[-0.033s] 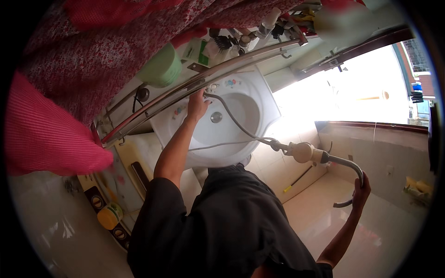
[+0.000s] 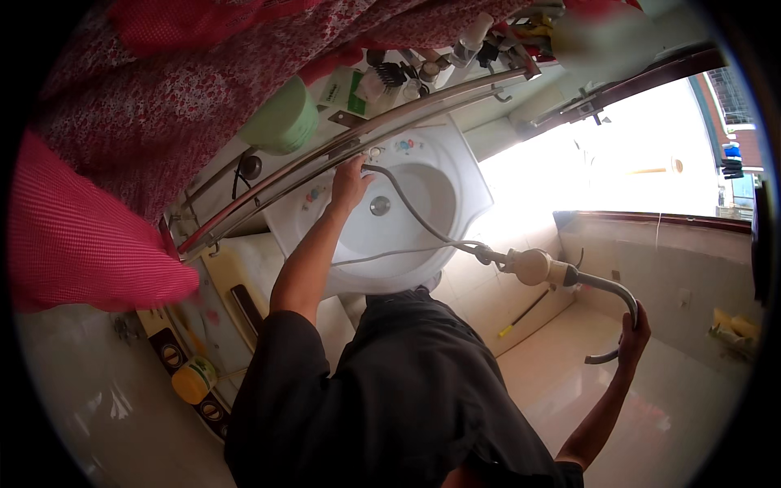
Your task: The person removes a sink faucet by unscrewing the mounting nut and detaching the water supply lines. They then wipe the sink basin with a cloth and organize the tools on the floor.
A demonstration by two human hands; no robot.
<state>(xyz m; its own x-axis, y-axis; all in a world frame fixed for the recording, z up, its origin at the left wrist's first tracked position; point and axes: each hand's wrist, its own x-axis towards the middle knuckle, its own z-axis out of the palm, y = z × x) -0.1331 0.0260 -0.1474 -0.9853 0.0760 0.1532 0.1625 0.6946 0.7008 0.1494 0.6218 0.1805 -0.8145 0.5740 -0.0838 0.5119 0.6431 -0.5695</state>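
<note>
Bathroom, shown by the white washbasin (image 2: 399, 232)

Daylight fills a wide window (image 2: 602, 163) beyond the right edge of the sink (image 2: 474, 180). Its reddish-brown sill (image 2: 651, 220) tops a pale wall (image 2: 630, 254), and the glossy, light-coloured floor (image 2: 569, 354) below catches reflections. A reddish building (image 2: 739, 134) shows outside.

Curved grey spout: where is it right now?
In the head view, the curved grey spout is right of centre, held in the right hand and joined to the cream fitting on its left.
</note>
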